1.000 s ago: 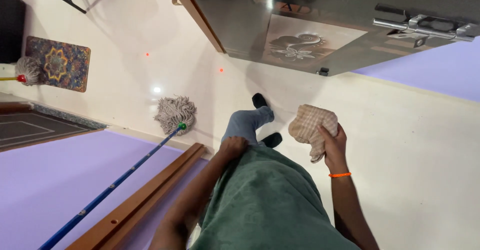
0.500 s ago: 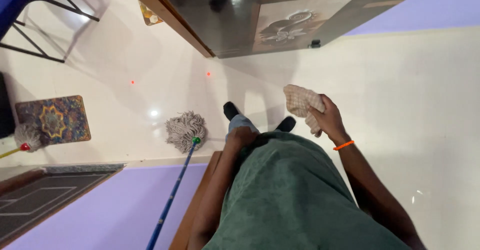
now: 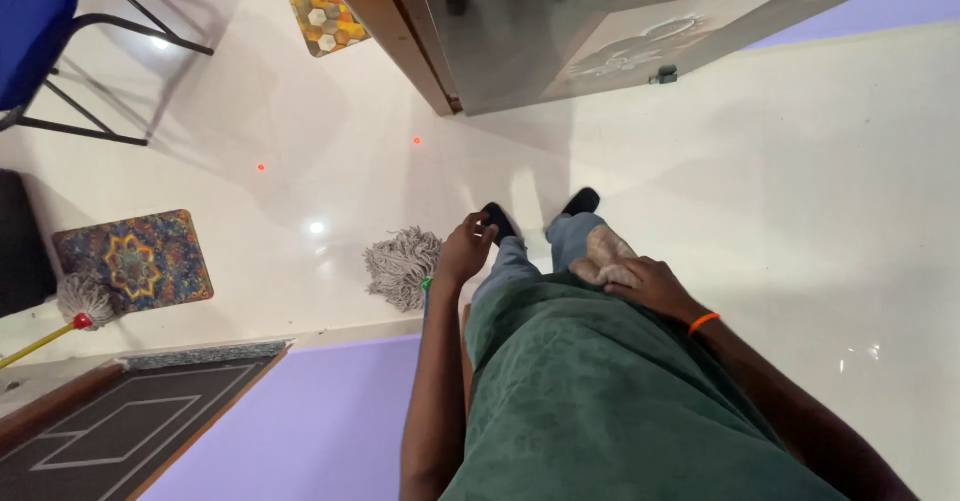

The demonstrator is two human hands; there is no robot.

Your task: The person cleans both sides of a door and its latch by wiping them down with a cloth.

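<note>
My right hand is shut on a beige cloth and rests it against my thigh, just above my green garment. My left hand hangs in front of me with its fingers loosely apart and nothing in it. It is just right of a grey string mop head lying on the glossy cream floor. Only a green bit of the mop's collar shows; my left arm hides the handle. My feet in dark socks stand ahead.
A dark glossy wooden door stands ahead. At the left are a blue chair, a patterned mat, a second mop with a yellow handle and a dark doormat. A hexagon-patterned mat lies beyond.
My right hand has dropped with the cloth from chest height down to my thigh. My left hand has swung forward towards the mop head. The view has tilted further down and left.
</note>
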